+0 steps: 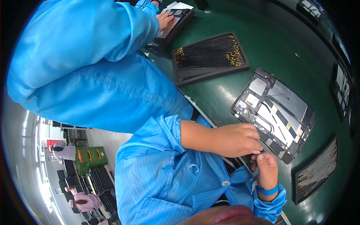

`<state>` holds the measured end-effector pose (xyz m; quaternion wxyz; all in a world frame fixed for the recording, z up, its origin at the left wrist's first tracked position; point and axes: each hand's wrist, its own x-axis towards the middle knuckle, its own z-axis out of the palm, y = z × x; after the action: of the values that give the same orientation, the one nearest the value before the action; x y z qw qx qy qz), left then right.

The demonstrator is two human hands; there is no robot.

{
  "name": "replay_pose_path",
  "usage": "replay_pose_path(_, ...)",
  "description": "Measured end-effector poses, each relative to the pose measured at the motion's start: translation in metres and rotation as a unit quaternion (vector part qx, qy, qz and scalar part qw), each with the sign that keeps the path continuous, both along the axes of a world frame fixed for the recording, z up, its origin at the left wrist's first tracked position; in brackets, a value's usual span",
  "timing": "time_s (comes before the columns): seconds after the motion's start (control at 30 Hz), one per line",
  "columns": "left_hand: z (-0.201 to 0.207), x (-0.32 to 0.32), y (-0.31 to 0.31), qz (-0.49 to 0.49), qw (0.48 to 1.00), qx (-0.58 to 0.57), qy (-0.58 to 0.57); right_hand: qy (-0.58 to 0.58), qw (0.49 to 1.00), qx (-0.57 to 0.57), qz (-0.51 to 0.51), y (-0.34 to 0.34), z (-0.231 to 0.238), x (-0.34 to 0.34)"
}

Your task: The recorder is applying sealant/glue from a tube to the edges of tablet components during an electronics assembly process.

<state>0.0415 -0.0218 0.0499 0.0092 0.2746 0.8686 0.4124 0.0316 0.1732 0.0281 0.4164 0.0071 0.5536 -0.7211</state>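
Observation:
My left hand (240, 140) reaches in from the left with its fingers bent down and pinched together. Its fingertips meet those of my right hand (266, 167), which wears a blue wristband (268, 190) and is also closed, thumb against fingers. Whatever lies between the fingertips is too small and covered to make out. Both hands are just off the near edge of an opened flat electronic device (275, 112). Its inside shows black and silver panels, pale strips, thin dark cables and a small circuit board (242, 106).
A black tray (210, 71) holds black cables with gold-coloured ends. Another cable tray (317, 170) stands at the right. At the upper left a co-worker's hand (165, 19) rests on a similar device. More devices (342, 88) line the far side of the green table (296, 48).

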Motion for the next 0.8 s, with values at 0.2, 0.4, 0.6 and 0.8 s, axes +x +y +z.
replay_pose_path(0.2, -0.003, 0.0, 0.009, -0.007, 1.0, -0.004, 0.002, -0.021, 0.999, -0.027, -0.018, 0.007, -0.005, 0.004)
replay_pose_path(0.4, -0.01, -0.017, 0.016, -0.004, 0.993, -0.099, 0.067, -0.046, 0.996, -0.011, -0.08, 0.006, -0.009, -0.009)
replay_pose_path(0.6, -0.026, -0.022, 0.016, 0.104, 0.987, -0.058, 0.111, -0.024, 0.941, -0.113, -0.319, 0.013, 0.008, -0.025)
replay_pose_path(0.8, -0.012, -0.019, -0.002, 0.078, 0.979, -0.143, 0.126, -0.045, 0.926, -0.094, -0.364, 0.022, 0.007, -0.023)
